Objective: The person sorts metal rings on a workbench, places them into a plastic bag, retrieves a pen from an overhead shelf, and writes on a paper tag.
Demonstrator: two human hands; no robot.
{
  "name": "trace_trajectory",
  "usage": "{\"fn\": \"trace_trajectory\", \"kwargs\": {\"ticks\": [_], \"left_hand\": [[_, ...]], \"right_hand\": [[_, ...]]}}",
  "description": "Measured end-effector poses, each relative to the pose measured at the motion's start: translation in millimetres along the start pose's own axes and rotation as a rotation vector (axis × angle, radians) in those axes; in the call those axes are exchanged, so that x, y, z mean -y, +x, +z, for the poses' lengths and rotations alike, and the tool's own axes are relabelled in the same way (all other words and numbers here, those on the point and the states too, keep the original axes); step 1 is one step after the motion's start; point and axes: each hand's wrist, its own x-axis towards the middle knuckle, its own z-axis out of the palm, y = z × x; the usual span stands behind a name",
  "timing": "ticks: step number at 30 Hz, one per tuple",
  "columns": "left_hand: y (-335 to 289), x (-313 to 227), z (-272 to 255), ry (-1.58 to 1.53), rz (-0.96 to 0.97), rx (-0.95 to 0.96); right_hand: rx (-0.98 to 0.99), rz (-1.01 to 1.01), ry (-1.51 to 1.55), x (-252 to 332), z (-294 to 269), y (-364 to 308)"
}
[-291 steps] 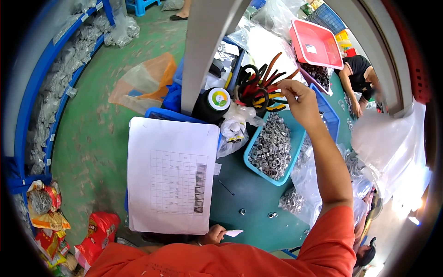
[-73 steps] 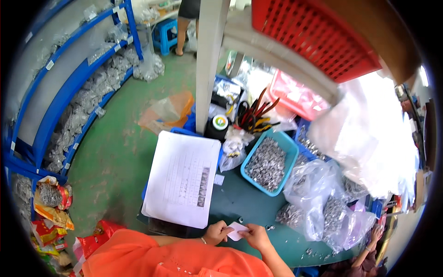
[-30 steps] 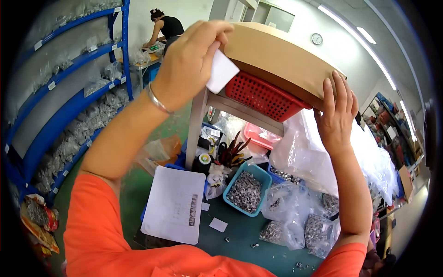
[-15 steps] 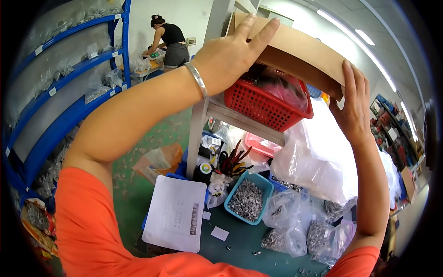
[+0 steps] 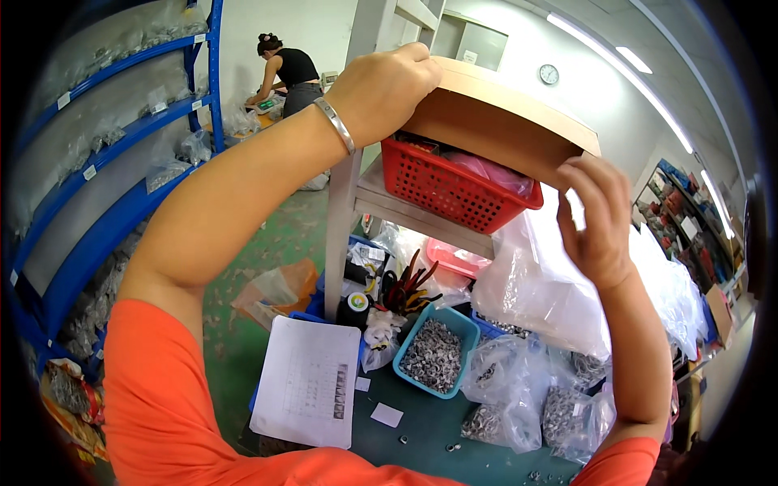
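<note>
A shallow brown cardboard box (image 5: 494,121), its hollow side facing me, is raised and tilted above a red perforated plastic basket (image 5: 462,186). My left hand (image 5: 389,89), with a metal bangle at the wrist, is closed on the box's upper left end. At the right end, my right hand (image 5: 600,211) has its curled fingers at the lower corner, thumb below them; the exact contact is partly hidden. Inside the basket lie a pink plastic bag (image 5: 490,172) and dark items, partly covered by the box. The basket sits on a grey raised shelf (image 5: 421,212).
Below on the green table are a teal bin (image 5: 466,328) of small metal parts, a printed sheet (image 5: 304,381), pliers (image 5: 409,283) and clear bags (image 5: 506,405) of parts. Blue shelving (image 5: 121,134) stands at left. Another person (image 5: 292,73) works at a far table.
The box has tipped, with its left end lower and more of its inside showing. My left fingers have gone from stretched to curled. My right hand has moved lower and left, its fingers bent.
</note>
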Motion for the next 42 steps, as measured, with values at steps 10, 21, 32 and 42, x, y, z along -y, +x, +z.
{"fn": "trace_trajectory", "kwargs": {"ticks": [10,21,32,42], "left_hand": [[30,17,4,-0.035,-0.011,-0.017],[70,19,4,-0.058,-0.050,-0.058],[68,35,-2,-0.080,0.014,-0.125],[66,31,-6,-0.142,0.014,-0.178]], "right_hand": [[0.346,0.325,0.503,11,71,18],[0.813,0.089,0.429,-5,145,90],[1.107,-0.033,0.163,11,132,127],[0.993,-0.066,0.104,6,142,108]]}}
